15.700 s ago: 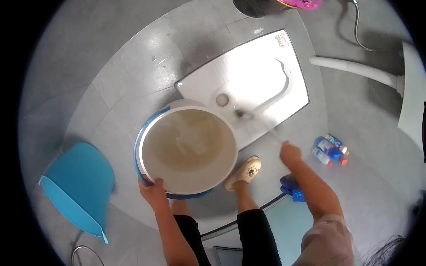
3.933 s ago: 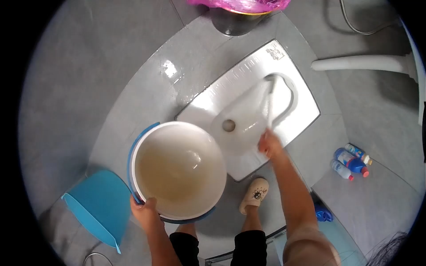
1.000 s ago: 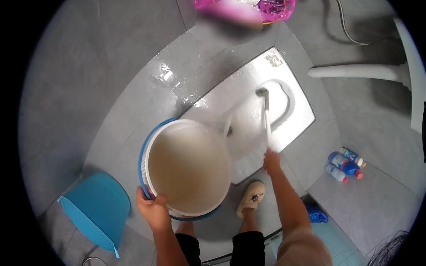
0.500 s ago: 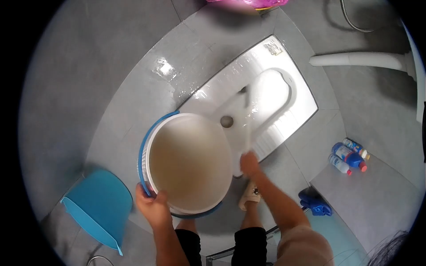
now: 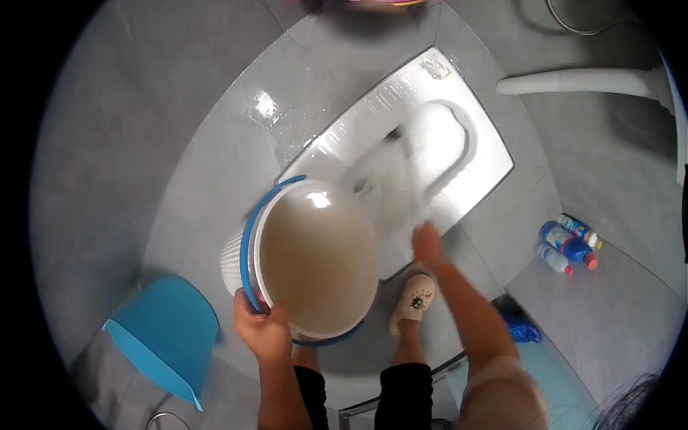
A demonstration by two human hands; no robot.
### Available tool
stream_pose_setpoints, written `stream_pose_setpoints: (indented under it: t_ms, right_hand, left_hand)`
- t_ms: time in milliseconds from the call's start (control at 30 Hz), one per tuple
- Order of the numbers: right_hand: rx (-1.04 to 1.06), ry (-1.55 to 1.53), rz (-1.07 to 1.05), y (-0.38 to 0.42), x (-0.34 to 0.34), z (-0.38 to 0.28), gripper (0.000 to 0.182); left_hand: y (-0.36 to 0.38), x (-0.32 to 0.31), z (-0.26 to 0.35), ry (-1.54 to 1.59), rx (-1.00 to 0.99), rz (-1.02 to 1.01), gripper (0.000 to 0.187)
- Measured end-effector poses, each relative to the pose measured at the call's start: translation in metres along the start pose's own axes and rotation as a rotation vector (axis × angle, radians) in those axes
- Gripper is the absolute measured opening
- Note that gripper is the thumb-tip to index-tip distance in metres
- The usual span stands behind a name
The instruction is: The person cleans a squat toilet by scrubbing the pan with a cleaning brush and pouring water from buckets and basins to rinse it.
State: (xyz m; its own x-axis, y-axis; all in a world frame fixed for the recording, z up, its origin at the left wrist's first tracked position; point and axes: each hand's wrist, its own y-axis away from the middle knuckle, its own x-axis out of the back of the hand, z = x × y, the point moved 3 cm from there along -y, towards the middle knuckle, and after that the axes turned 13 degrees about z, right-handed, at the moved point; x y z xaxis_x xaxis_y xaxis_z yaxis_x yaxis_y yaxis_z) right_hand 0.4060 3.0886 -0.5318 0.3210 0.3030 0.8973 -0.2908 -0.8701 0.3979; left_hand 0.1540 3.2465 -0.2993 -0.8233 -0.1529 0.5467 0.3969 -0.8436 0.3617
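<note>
My left hand (image 5: 264, 328) is closed on the near left rim of a white bucket (image 5: 231, 259), beside its blue handle (image 5: 247, 247). The bucket leans toward a white squat toilet (image 5: 484, 154), with cloudy brownish water (image 5: 315, 276) up to its far lip. Over the toilet's near edge, my right hand (image 5: 428, 245) is wrapped round a toilet brush (image 5: 411, 168), smeared by motion. Its pale handle reaches up across the bowl, with a dark patch at the far end. The drain hole (image 5: 362, 185) shows partly, just beyond the bucket's lip.
A blue bin (image 5: 168, 333) lies tipped at the left. Several cleaner bottles (image 5: 566, 242) stand on the ledge at the right, above blue slippers (image 5: 522, 328). A white pipe (image 5: 580, 82) juts from the right wall. Wet tiles (image 5: 265, 107) shine at the upper left.
The bucket has tipped further toward the toilet and shifted right with my left hand. My right hand and the brush have moved right and a little farther away.
</note>
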Motion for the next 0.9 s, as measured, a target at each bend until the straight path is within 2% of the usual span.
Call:
stream_pose_setpoints:
  t_ms: [67, 100, 167, 200, 267, 300, 367, 500, 533, 600, 633, 700, 767, 833, 900]
  right_hand:
    - [-0.585, -0.295, 0.227, -0.04, 0.022, 0.062, 0.025]
    - [-0.739, -0.237, 0.159, -0.051, 0.039, 0.085, 0.037]
    - [-0.717, -0.046, 0.118, -0.043, 0.095, 0.087, 0.056]
    - [-0.704, -0.032, 0.126, -0.033, 0.102, 0.087, 0.056]
    - [-0.386, 0.325, -0.181, -0.006, 0.102, 0.077, 0.07]
    - [-0.377, 0.337, -0.178, 0.003, 0.101, 0.078, 0.07]
    - [-0.337, 0.447, -0.319, 0.012, 0.096, 0.083, 0.072]
    - [-0.322, 0.54, -0.127, -0.061, 0.131, 0.086, 0.063]
    - [-0.292, 0.557, -0.104, -0.051, 0.121, 0.094, 0.062]
    - [-0.389, 0.564, -0.25, 0.01, 0.088, 0.117, 0.063]
    - [-0.423, 0.626, -0.42, 0.037, 0.089, 0.114, 0.064]
    - [-0.477, 0.587, -0.51, 0.03, 0.107, 0.095, 0.062]
    - [-0.31, 0.58, -0.167, -0.023, 0.085, 0.123, 0.06]
    - [-0.319, 0.681, -0.1, -0.091, 0.113, 0.088, 0.057]
    - [-0.367, 0.669, -0.242, -0.044, 0.108, 0.112, 0.059]
  left_hand:
    - [0.0, 0.001, -0.002, 0.044, 0.01, 0.009, 0.026]
    - [-0.002, 0.003, -0.002, 0.041, 0.005, 0.003, 0.025]
    - [-0.005, 0.005, 0.0, 0.051, 0.011, 0.0, 0.025]
    - [-0.004, 0.007, 0.002, 0.033, 0.015, 0.006, 0.024]
    - [-0.009, 0.006, 0.007, 0.028, 0.03, 0.016, 0.023]
    - [-0.009, 0.005, 0.008, 0.051, 0.044, 0.03, 0.023]
    - [-0.009, 0.007, 0.004, 0.077, 0.066, 0.052, 0.022]
    - [-0.009, 0.019, -0.01, 0.066, 0.068, 0.065, 0.024]
    - [-0.008, 0.021, -0.01, 0.076, 0.069, 0.073, 0.025]
    - [-0.022, 0.023, -0.011, 0.055, 0.07, 0.067, 0.025]
    - [-0.026, 0.024, -0.013, 0.045, 0.054, 0.081, 0.026]
    - [-0.031, 0.025, -0.013, 0.078, 0.087, 0.104, 0.026]
    - [-0.025, 0.028, -0.013, 0.08, 0.127, 0.1, 0.026]
    - [-0.029, 0.028, -0.015, 0.096, 0.173, 0.1, 0.026]
    - [-0.026, 0.032, -0.018, 0.044, 0.149, 0.086, 0.026]
